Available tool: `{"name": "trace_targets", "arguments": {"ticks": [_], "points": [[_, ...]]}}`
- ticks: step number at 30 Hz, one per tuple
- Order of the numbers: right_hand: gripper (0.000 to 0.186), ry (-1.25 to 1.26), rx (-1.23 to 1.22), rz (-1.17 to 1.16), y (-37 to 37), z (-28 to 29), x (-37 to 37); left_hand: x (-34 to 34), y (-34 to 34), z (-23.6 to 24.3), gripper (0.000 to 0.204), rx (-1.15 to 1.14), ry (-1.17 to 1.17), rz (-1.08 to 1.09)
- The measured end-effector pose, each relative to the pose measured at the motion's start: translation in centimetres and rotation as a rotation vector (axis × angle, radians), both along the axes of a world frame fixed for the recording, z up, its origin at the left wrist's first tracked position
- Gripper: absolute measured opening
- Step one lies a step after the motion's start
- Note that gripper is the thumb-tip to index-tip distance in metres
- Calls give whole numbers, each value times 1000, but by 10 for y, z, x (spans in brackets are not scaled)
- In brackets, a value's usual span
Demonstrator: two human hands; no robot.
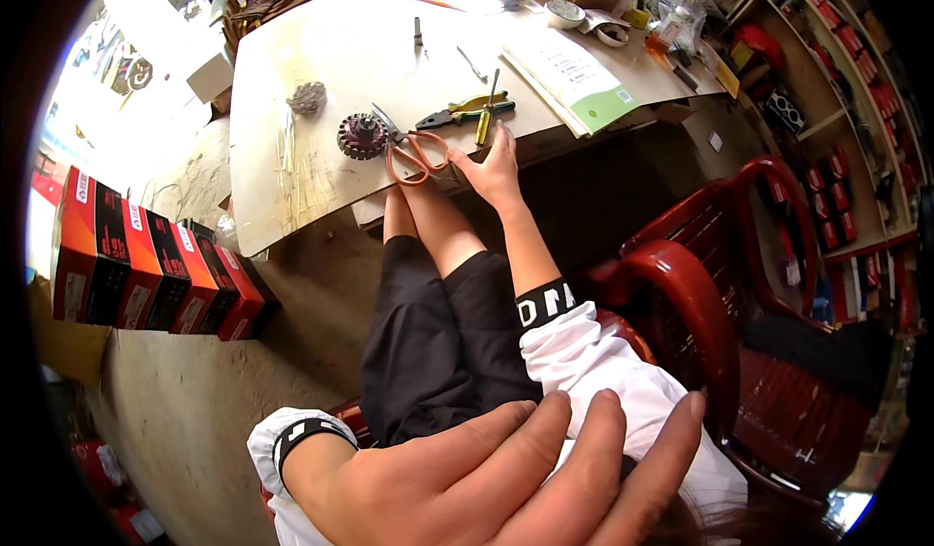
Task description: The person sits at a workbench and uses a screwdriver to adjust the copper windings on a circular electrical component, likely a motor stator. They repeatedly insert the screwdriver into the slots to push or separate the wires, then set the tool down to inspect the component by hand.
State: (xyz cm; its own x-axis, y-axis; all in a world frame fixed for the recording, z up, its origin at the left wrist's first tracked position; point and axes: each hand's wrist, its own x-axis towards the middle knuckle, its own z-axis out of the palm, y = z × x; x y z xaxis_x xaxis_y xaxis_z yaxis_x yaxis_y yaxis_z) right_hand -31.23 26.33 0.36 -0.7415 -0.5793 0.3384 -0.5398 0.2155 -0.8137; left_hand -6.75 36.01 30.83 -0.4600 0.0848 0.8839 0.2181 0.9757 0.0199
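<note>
My left hand (477, 478) is raised very near the camera, fingers spread and stretched to the right, holding nothing. Its palm side is hidden. At the table's near edge my right hand (493, 171) has thumb and fingers apart; the thumb tip is at the orange loop handles of a pair of scissors (416, 160), and I cannot tell whether it touches them. The scissors' blades point left, beside a round, dark, toothed part (362, 136). Just beyond the right fingers are a yellow-handled screwdriver (484, 123) and pliers (449, 116) with yellow and dark handles.
On the pale table (341, 50) lie a tangled grey-brown clump (307, 98), thin strands, small tools and a green-edged booklet (574, 79). Tape rolls and clutter stand at the back right. Red-black boxes (146, 264) are at left, a dark red chair (720, 283) and shelves at right.
</note>
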Motion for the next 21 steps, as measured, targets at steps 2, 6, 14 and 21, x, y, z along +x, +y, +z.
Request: {"name": "trace_targets", "arguments": {"ticks": [2,6,14,21], "points": [[105,36,10,-18,8,11,3,8,7,3,35,-2,46,-18],[97,67,-6,-1,19,31,19,32,23,17,34,21,-21,-22],[89,36,18,43,52,40,46,35,30,35,42,2,-272,-339],[73,-3,96,133,68,45,48,66,55,50,27,96,-361,10]]}}
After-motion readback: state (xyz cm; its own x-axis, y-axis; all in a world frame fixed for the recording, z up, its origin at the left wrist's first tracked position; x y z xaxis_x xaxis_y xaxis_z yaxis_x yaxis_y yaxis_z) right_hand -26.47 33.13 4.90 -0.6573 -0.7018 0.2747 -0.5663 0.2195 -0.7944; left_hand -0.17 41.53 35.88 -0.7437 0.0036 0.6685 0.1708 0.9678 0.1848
